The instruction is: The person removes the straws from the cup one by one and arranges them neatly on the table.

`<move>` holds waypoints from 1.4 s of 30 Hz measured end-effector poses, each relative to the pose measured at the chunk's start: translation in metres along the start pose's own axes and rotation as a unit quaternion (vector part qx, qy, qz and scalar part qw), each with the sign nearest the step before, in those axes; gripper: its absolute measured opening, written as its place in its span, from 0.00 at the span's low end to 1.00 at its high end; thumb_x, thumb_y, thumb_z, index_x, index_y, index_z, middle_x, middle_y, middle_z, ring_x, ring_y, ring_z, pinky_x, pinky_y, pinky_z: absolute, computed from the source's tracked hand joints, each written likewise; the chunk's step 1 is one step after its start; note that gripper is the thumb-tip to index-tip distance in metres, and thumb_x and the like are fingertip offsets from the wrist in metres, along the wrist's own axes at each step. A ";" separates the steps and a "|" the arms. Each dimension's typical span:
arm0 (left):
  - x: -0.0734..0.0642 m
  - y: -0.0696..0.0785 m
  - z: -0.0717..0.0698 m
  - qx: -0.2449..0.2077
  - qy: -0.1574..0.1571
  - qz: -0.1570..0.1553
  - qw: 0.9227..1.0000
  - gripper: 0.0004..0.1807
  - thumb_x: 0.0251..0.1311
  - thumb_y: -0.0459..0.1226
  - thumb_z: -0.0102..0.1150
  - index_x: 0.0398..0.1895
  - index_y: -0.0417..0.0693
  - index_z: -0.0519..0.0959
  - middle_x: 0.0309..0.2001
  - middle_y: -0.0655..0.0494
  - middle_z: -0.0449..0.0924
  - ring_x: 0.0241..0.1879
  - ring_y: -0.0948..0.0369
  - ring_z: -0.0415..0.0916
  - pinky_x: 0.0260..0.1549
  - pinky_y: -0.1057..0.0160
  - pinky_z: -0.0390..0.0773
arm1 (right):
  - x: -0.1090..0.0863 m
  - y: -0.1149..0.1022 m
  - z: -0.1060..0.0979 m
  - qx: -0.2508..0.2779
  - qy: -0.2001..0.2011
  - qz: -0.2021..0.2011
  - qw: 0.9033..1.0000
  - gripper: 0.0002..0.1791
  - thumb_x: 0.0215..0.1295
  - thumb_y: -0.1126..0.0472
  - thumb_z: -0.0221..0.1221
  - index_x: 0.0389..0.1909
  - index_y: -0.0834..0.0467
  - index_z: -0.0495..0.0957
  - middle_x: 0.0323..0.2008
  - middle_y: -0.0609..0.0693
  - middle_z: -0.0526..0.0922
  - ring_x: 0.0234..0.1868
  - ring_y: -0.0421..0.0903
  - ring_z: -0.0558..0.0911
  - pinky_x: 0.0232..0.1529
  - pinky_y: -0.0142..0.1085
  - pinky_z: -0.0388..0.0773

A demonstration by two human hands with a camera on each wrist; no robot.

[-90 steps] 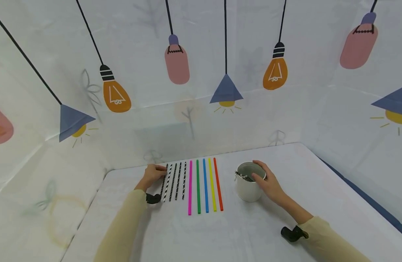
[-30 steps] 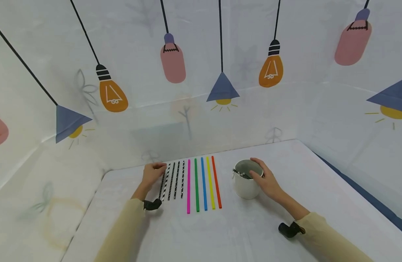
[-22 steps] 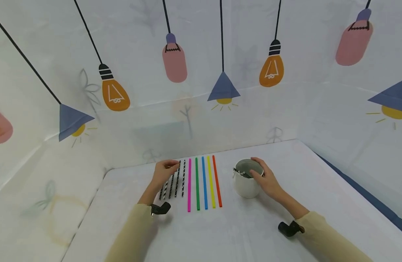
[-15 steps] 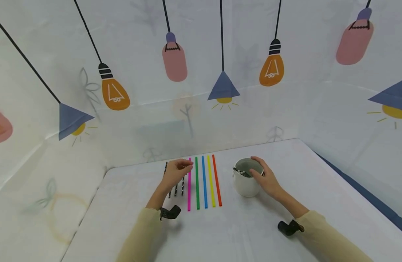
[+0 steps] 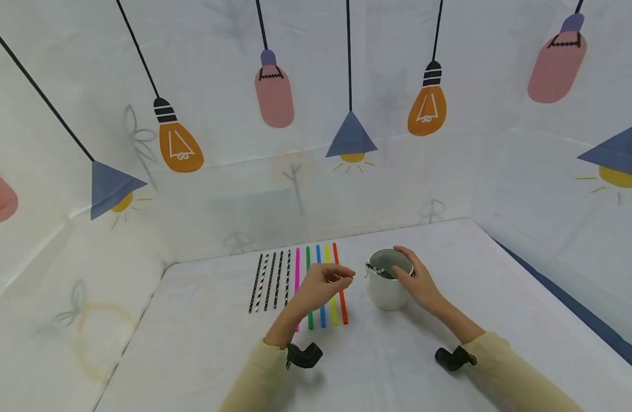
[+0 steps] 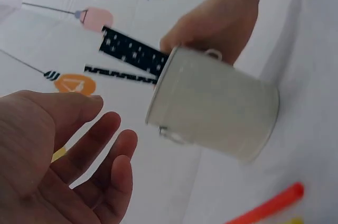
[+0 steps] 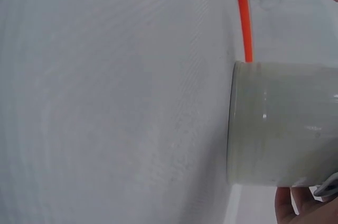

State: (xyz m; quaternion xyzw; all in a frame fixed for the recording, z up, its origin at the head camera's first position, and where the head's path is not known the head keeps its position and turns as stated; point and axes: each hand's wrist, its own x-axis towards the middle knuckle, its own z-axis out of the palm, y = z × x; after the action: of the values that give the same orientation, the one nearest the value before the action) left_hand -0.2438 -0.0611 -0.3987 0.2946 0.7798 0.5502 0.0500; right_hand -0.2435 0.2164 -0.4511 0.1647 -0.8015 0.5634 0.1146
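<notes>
My left hand (image 5: 316,289) is above the row of coloured straws, near the red straw (image 5: 344,303). Its fingers (image 6: 79,166) are loosely bent with nothing between them. On the right, my right hand (image 5: 423,290) holds a small white metal bucket (image 5: 384,294) by its rim. The bucket stands upright on the table. Black-and-white patterned straws (image 6: 134,52) poke out over its rim. Left of the coloured row lie several black-and-white straws (image 5: 260,283), side by side. Green (image 5: 310,320), blue (image 5: 323,317) and yellow straws (image 5: 334,317) are partly covered by the left hand.
A white cloth covers the table (image 5: 192,343). White sheets printed with lamps and bulbs form the wall (image 5: 233,189) behind and beside it. A black wrist camera (image 5: 305,356) sits on the left sleeve and another wrist camera (image 5: 452,359) on the right.
My left hand has left the far-left patterned straw and moved right across the row to the coloured straws, nearer the bucket. The right hand stays on the bucket.
</notes>
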 end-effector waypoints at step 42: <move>0.003 0.035 0.028 -0.055 0.158 0.102 0.981 0.07 0.61 0.31 0.64 0.41 0.42 0.84 0.39 0.53 0.85 0.37 0.62 0.82 0.40 0.64 0.81 | 0.003 0.000 -0.001 -0.003 0.002 -0.015 1.000 0.29 0.73 0.63 0.53 0.71 0.61 0.57 0.63 0.63 0.67 0.57 0.56 0.70 0.48 0.25 0.70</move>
State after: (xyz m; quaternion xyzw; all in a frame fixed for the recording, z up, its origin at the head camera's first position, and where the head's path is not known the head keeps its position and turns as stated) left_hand -0.2207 -0.0291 -0.3783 0.2790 0.7124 0.6337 -0.1140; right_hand -0.2467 0.2165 -0.4498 0.1749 -0.8005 0.5595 0.1249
